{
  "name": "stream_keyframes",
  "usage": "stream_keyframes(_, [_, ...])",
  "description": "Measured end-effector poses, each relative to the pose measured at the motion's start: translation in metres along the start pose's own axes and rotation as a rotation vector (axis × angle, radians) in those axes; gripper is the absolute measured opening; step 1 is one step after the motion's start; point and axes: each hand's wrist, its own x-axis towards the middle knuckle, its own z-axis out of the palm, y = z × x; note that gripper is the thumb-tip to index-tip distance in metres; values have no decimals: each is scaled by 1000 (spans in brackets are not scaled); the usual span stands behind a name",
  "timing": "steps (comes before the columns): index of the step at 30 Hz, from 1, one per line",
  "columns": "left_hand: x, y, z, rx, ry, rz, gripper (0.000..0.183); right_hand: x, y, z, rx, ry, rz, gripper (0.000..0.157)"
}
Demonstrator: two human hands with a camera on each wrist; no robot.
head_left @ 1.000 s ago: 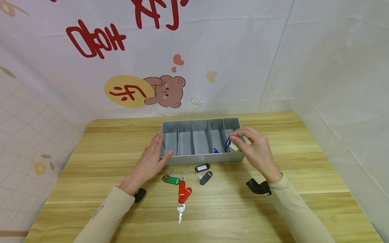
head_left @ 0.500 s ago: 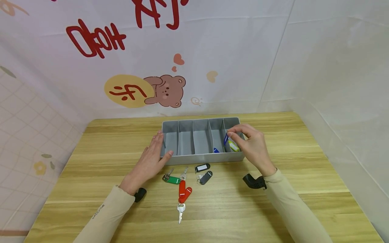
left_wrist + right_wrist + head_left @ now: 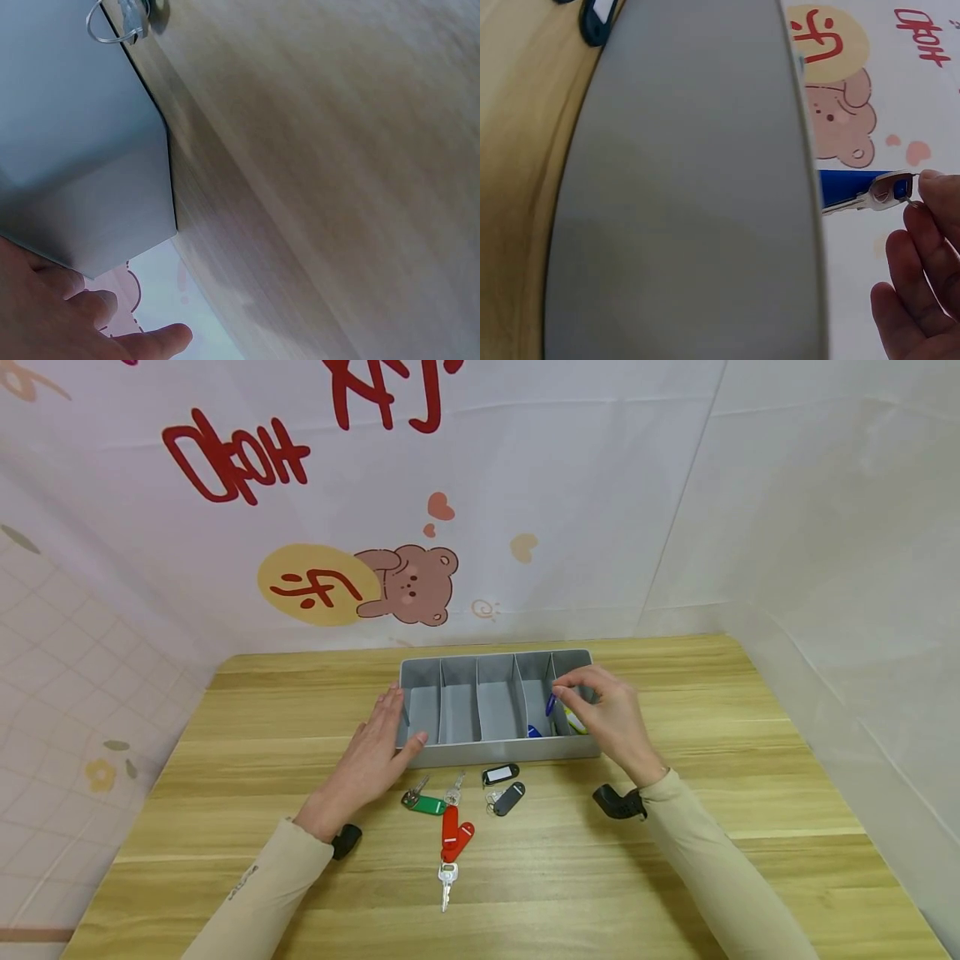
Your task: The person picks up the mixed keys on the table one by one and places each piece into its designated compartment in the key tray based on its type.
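A grey divided box (image 3: 480, 753) stands near the back of the table. My left hand (image 3: 367, 739) rests on its left end, fingers extended along the side and thumb at the front corner. My right hand (image 3: 611, 714) pinches the ring of a blue key tag (image 3: 551, 704) between thumb and fingertips. In the right wrist view a silver key (image 3: 881, 195) hangs from that ring beside the tag. The held tag is over the second compartment from the right, by its divider. Another blue tag (image 3: 533, 732) lies in that compartment. A yellow tag (image 3: 575, 722) shows in the rightmost one, partly hidden.
In front of the box lie a green key tag (image 3: 429, 806), two overlapping red tags (image 3: 449, 828) with a key (image 3: 447, 885), and two black tags (image 3: 500, 774). A printed white cloth (image 3: 570, 485) rises behind the wooden table (image 3: 300, 693).
My right hand has moved left with the blue key tag, from over the rightmost compartment to over the one beside it. My left hand has stayed on the box.
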Motion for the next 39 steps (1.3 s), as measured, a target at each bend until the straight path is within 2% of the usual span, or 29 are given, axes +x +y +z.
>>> stream_keyframes(7, [0, 0, 1, 4, 4, 9, 88, 1, 8, 7, -33, -29, 14, 6])
stream_keyframes(15, [0, -1, 1, 2, -1, 2, 89, 3, 11, 12, -54, -82, -19, 6])
stream_keyframes(25, [-1, 0, 0, 1, -6, -3, 89, 5, 15, 18, -114, -106, -50, 4])
stream_keyframes(35, [-1, -1, 1, -2, -4, -4, 89, 6, 18, 20, -164, -145, -84, 7])
stream_keyframes(39, [0, -2, 2, -3, 4, 3, 88, 7, 19, 18, -188, -163, -85, 15])
